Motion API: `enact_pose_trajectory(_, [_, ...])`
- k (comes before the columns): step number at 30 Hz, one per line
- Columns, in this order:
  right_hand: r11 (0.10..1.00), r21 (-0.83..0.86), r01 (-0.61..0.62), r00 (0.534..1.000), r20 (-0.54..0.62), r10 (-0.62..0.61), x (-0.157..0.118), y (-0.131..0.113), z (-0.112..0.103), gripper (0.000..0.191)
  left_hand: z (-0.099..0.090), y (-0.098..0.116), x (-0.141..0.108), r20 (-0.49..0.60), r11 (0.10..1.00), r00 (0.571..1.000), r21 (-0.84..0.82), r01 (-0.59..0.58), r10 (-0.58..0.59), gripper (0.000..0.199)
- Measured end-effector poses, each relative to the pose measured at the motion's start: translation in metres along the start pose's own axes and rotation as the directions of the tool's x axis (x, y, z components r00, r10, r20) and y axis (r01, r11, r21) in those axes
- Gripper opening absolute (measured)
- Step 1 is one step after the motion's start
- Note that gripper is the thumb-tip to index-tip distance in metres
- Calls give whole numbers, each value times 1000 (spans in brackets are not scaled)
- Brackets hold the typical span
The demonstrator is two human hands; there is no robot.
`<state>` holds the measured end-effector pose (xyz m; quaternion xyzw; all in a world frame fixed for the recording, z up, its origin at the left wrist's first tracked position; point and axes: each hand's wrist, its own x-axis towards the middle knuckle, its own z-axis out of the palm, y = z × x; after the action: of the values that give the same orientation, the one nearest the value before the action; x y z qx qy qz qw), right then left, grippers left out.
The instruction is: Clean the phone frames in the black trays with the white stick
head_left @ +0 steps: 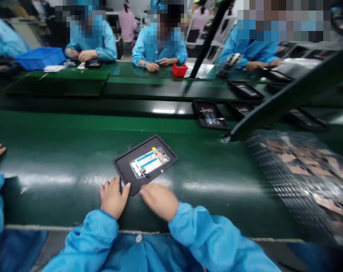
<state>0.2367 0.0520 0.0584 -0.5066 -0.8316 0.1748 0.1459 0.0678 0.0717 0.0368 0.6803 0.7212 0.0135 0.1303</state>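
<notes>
Black tray (124, 165); white phone (146, 160) with two blue stripes (148, 163) and a yellow tab (153, 149); green table (75, 158); blue sleeves (208, 230); red bin (179, 70)

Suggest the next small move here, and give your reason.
Perhaps turn the black tray square to the table: it lies askew, the left hand touches its near left side, and the blurred right hand is close to its nearest corner, so both seem well placed.

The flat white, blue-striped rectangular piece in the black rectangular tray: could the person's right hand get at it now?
Probably yes: the right hand is at the near edge of the black tray, and nothing visible blocks its way to the white piece.
</notes>
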Motion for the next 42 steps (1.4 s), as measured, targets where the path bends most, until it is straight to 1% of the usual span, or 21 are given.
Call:
enact_pose_trajectory(1, [991, -23, -136, 986, -104, 133, -2, 20, -8, 35, -1, 4, -1, -3, 1000, 1000, 1, 16, -16, 52])
enact_pose_trajectory(2, [963, -32, -267, 946, -197, 256, -2, 40, -16, 35, -1, 8, -1, -5, 1000, 1000, -2, 29, -29, 51])
enact_pose_trajectory(4, [865, -13, -502, 820, -325, 471, 3, 75, -27, 36, -3, 14, -3, -1, 999, 999, -16, 47, -47, 48])
enact_pose_trajectory(5, [809, 14, -588, 760, -336, 557, 6, 87, -32, 38, -3, 15, -4, 6, 998, 999, -24, 53, -53, 47])
enact_pose_trajectory(6, [758, 48, -650, 714, -302, 632, 8, 95, -35, 40, -4, 15, -4, 13, 998, 998, -32, 58, -57, 46])
enact_pose_trajectory(8, [691, 94, -716, 670, -183, 719, 12, 99, -37, 42, -6, 9, -4, 19, 997, 998, -40, 67, -66, 43])
enact_pose_trajectory(9, [684, 103, -723, 673, -124, 730, 11, 95, -37, 42, -7, 3, -3, 18, 996, 997, -38, 75, -74, 42])
enact_pose_trajectory(10, [697, 97, -710, 694, -73, 717, 8, 88, -36, 40, -9, -5, -1, 17, 996, 996, -31, 86, -85, 41])
enact_pose_trajectory(14, [848, 56, -528, 848, 101, 521, -22, 48, -24, 34, -20, -48, 5, 23, 987, 987, 25, 160, -161, 42])
enact_pose_trajectory(16, [875, 98, -474, 873, 185, 452, -39, 29, -17, 32, -28, -59, 5, -11, 979, 980, 51, 198, -198, 42])
enact_pose_trajectory(18, [861, 166, -481, 866, 246, 436, -51, 17, -11, 31, -36, -55, 1, -105, 988, 986, 71, 140, -133, 41])
enact_pose_trajectory(20, [831, 228, -508, 852, 280, 444, -56, 12, -9, 31, -38, -36, -5, -203, 993, 975, 100, -69, 88, 39])
enact_pose_trajectory(22, [800, 273, -535, 839, 288, 462, -56, 13, -9, 30, -34, -10, -10, -196, 944, 926, 142, -298, 322, 34])
enact_pose_trajectory(24, [761, 302, -574, 816, 277, 507, -54, 17, -12, 32, -25, 12, -13, -178, 891, 877, 179, -417, 446, 31])
enact_pose_trajectory(27, [664, 333, -669, 737, 186, 649, -50, 21, -20, 44, -12, 23, -11, -153, 848, 840, 209, -487, 520, 25])
enact_pose_trajectory(30, [551, 378, -744, 625, 103, 774, -45, 21, -29, 49, -7, 19, -5, -176, 855, 844, 230, -464, 506, 24])
enact_pose_trajectory(32, [508, 419, -752, 594, 97, 799, -42, 17, -33, 48, -8, 15, -3, -191, 859, 845, 236, -455, 500, 24])
enact_pose_trajectory(34, [494, 470, -731, 605, 113, 788, -40, 11, -32, 47, -11, 13, -3, -193, 852, 835, 226, -473, 515, 23])
enact_pose_trajectory(37, [483, 550, -681, 646, 140, 751, -35, 1, -22, 46, -12, 14, -7, -207, 836, 811, 178, -518, 547, 23])
enact_pose_trajectory(40, [513, 576, -636, 680, 105, 726, -28, -5, -10, 40, -11, 14, -13, -182, 791, 770, 132, -597, 611, 25])
enact_pose_trajectory(42, [530, 570, -628, 679, 68, 731, -24, -4, -4, 37, -10, 16, -17, -161, 766, 749, 109, -634, 643, 26])
